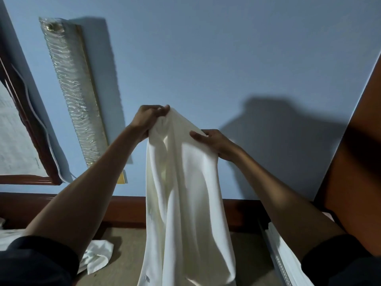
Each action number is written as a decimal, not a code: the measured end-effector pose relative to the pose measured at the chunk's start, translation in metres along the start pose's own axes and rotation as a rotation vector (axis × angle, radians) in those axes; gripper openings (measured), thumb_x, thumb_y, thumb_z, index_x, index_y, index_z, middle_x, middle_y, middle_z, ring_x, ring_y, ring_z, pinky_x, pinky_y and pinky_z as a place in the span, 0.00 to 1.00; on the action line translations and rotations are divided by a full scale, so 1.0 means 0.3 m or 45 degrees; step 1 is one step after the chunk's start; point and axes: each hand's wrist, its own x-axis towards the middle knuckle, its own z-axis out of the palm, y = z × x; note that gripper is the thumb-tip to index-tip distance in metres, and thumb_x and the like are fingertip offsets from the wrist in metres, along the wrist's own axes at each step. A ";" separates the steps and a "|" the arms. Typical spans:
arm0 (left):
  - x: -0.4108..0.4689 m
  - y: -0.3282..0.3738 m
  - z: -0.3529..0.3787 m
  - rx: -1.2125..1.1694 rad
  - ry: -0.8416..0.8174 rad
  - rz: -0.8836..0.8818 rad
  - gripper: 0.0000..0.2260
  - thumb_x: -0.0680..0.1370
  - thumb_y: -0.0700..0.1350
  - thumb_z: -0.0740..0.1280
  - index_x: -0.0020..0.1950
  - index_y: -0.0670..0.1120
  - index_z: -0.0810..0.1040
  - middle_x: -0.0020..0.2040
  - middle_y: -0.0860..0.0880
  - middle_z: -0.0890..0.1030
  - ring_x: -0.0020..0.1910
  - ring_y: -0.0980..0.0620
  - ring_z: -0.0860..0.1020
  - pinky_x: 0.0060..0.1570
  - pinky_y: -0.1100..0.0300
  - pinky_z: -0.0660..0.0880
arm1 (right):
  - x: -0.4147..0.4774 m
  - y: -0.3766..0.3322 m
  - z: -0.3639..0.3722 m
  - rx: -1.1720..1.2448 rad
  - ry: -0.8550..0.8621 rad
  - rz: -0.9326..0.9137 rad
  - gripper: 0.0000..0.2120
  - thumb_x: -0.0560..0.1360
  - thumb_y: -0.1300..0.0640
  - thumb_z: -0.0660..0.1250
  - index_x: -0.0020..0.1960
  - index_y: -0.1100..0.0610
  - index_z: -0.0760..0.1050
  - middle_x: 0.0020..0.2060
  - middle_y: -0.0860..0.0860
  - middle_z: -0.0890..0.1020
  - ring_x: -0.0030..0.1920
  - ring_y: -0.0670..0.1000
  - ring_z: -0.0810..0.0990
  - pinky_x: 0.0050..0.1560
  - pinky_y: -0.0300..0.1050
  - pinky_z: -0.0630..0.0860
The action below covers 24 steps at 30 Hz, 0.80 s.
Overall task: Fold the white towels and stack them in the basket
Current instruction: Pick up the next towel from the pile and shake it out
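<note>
Holding the white towel [185, 193] high, you let it hang full length above the brown surface [127, 254], so its own weight pulls the creases out. Your left hand [150, 120] pinches the top corner, fingertips bunched on the cloth. Your right hand [214, 143] grips the edge just beside it, thumb on the front, fingers tucked behind. Likely you're hunting the second corner before the first fold. A crumpled towel [97, 256] waits below left. The basket I can't make out for certain.
</note>
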 end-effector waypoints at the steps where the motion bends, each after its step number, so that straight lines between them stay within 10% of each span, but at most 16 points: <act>1: 0.012 -0.004 -0.007 -0.061 0.082 0.011 0.15 0.77 0.47 0.75 0.45 0.34 0.79 0.40 0.43 0.74 0.39 0.48 0.74 0.40 0.54 0.75 | -0.005 0.007 -0.002 0.009 -0.025 0.040 0.18 0.76 0.40 0.72 0.48 0.56 0.84 0.45 0.53 0.87 0.44 0.53 0.85 0.50 0.50 0.80; 11: 0.056 -0.169 -0.154 0.435 0.979 -0.053 0.13 0.81 0.48 0.68 0.40 0.42 0.82 0.35 0.43 0.76 0.40 0.47 0.74 0.36 0.56 0.65 | -0.024 0.195 0.027 -0.235 -0.145 0.301 0.25 0.76 0.38 0.70 0.51 0.62 0.84 0.41 0.50 0.86 0.38 0.47 0.83 0.41 0.41 0.77; 16: -0.039 -0.221 -0.112 0.693 0.044 -0.316 0.22 0.74 0.46 0.79 0.65 0.47 0.76 0.47 0.43 0.81 0.37 0.47 0.79 0.30 0.60 0.74 | 0.003 0.133 0.037 -0.212 0.017 0.107 0.20 0.81 0.42 0.65 0.39 0.56 0.77 0.32 0.46 0.80 0.31 0.42 0.77 0.37 0.39 0.71; 20: -0.116 -0.179 -0.001 0.696 -0.819 -0.391 0.26 0.77 0.50 0.75 0.74 0.56 0.73 0.64 0.56 0.80 0.58 0.55 0.81 0.56 0.63 0.77 | 0.065 0.029 0.052 -0.318 -0.168 0.049 0.42 0.70 0.26 0.68 0.45 0.70 0.73 0.40 0.58 0.79 0.42 0.51 0.75 0.49 0.49 0.71; 24: -0.118 -0.145 0.031 0.388 -0.891 -0.409 0.16 0.80 0.50 0.71 0.62 0.41 0.82 0.57 0.41 0.85 0.53 0.43 0.85 0.54 0.51 0.82 | 0.048 0.015 0.014 -0.277 -0.196 0.095 0.42 0.70 0.27 0.69 0.55 0.67 0.80 0.51 0.61 0.86 0.46 0.55 0.82 0.55 0.48 0.75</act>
